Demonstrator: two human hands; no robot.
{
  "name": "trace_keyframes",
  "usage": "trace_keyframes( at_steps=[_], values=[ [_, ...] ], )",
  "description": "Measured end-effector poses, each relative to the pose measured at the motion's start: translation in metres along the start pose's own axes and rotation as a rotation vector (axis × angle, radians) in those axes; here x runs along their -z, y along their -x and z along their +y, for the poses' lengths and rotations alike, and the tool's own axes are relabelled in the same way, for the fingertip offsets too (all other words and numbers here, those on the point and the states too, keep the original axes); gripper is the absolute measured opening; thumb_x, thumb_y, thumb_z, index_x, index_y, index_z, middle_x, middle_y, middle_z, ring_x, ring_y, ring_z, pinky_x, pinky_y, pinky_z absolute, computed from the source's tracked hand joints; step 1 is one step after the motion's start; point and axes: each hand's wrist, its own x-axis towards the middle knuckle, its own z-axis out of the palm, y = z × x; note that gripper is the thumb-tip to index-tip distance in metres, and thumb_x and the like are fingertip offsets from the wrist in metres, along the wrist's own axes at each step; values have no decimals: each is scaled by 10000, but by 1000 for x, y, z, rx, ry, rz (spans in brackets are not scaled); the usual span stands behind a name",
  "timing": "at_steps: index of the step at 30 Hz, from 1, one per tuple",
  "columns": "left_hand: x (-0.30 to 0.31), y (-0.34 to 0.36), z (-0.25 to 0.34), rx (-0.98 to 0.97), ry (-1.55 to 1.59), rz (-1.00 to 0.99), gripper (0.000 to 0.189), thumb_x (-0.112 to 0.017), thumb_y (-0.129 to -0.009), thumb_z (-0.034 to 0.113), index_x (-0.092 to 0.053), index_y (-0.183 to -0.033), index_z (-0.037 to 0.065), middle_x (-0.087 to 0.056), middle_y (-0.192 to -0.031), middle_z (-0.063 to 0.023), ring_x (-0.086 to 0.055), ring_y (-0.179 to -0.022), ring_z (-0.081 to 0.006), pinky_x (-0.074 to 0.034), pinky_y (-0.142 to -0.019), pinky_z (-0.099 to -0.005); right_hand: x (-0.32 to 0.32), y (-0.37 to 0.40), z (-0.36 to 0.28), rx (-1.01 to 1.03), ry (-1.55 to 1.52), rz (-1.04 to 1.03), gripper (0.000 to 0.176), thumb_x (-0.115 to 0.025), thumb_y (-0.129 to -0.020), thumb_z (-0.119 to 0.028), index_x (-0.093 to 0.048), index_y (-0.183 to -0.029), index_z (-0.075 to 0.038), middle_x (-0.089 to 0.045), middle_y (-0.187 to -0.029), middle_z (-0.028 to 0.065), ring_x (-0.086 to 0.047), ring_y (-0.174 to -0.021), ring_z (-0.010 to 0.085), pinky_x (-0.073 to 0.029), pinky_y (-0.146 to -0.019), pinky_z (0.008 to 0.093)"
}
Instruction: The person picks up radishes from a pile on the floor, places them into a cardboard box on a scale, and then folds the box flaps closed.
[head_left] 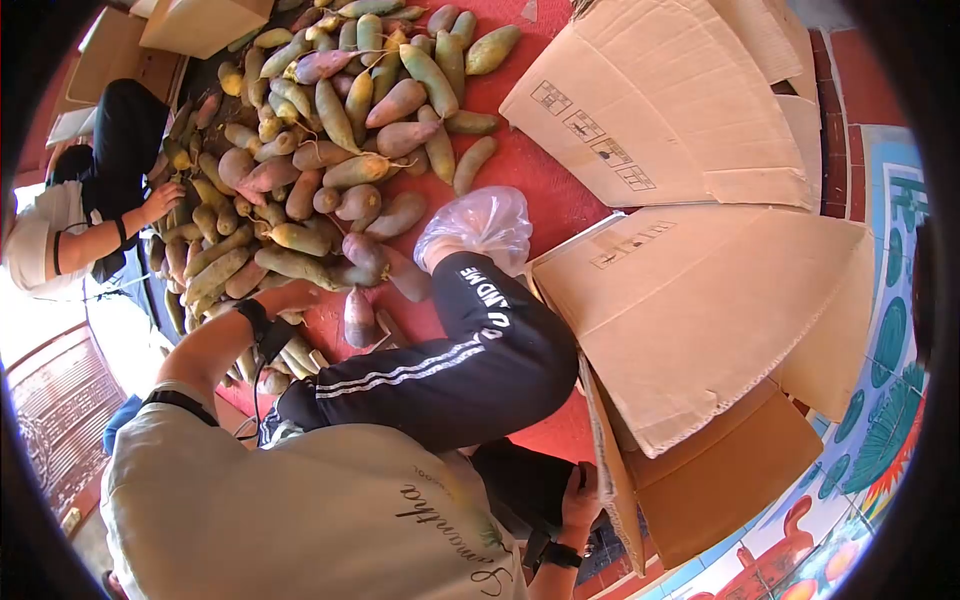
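Left hand at a big, bumpy heap of radishes

The left hand [292, 295] is at the near edge of a big heap of radishes [300, 195]. It is touching them, but its fingers blend in with them, so I cannot tell if it is wide or closed, or if it holds one. The radishes are long and fat, some green, some pink or brown. Many have skinny root tails. Just right of the left hand is a plump radish [359, 318] with a pink bottom and a pale top. A black strap [272, 335] goes round the left wrist.

Right of the left hand, past that radish, a thin, shiny, crinkly plastic bag [505, 215] wraps the foot. The leg has smooth black pants [430, 395] with white stripes. Under the heap is a flat red floor covering [548, 150].

The right hand [580, 498] is low down, by the rough edge of a stiff brown cardboard box [700, 310]. I cannot tell how wide its fingers are or if they hold anything. Ahead of it is more flat cardboard [680, 110] with little printed squares.

Far ahead and left of the left hand, another person's hand [163, 200] touches the heap
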Motion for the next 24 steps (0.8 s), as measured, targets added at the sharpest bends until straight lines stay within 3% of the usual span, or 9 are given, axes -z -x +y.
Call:
trace_keyframes(
  at_steps=[4,7,12,16,19,20,22,24],
  values=[
    [-31,-28,15,29,-145,-92,345,-613,-778,367,-657,-857,33,-661,-792,-109,-624,-750,-213,-487,-695,-337,-12,14,14,30,52,73,100,-585,-777,-60,-597,-870,-25,-607,-825,144,-583,-780,334,-476,-700,392],
    [-46,-36,44,75,-322,9,375,-628,-763,368,-646,-890,16,-659,-890,-126,-633,-816,-230,-492,-723,-348,-10,15,6,30,58,81,105,-585,-771,-61,-596,-870,-29,-605,-828,139,-581,-776,330,-476,-701,393],
    [-89,-63,51,240,-47,194,425,-656,-736,369,-624,-949,2,-646,-931,-146,-628,-855,-255,-493,-749,-358,-7,15,1,9,54,52,102,-581,-771,-69,-596,-867,-39,-601,-823,134,-579,-773,327,-474,-702,397],
    [-93,-59,55,221,62,243,477,-678,-714,369,-606,-996,-9,-636,-964,-163,-625,-886,-276,-494,-770,-367,-1,11,-6,-9,103,38,96,-581,-788,-85,-598,-869,-39,-609,-829,137,-584,-794,335,-470,-718,407],
    [-81,-48,58,136,61,314,514,-727,-652,364,-590,-975,-12,-639,-923,-160,-626,-870,-282,-491,-763,-361,-15,20,15,-140,32,-12,134,-576,-815,-122,-602,-915,-37,-623,-880,146,-587,-821,348,-470,-743,417],
    [-73,-57,47,97,70,352,553,-771,-590,345,-560,-973,7,-633,-885,-158,-625,-843,-281,-488,-738,-369,-21,25,30,-140,21,-7,134,-576,-815,-122,-602,-915,-37,-623,-880,146,-587,-821,348,-470,-743,417],
    [-29,-46,63,55,49,409,546,-773,-588,326,-547,-977,16,-629,-873,-160,-622,-830,-293,-486,-725,-377,-33,31,58,-105,57,-13,209,-568,-835,-174,-599,-991,-38,-621,-951,170,-581,-868,369,-465,-776,435],
    [14,-24,81,12,34,467,542,-774,-587,308,-533,-981,25,-625,-861,-162,-619,-818,-306,-483,-712,-384,-23,21,34,-44,155,56,234,-572,-832,-188,-599,-1014,-42,-617,-969,179,-578,-882,377,-463,-786,440]
  ],
)
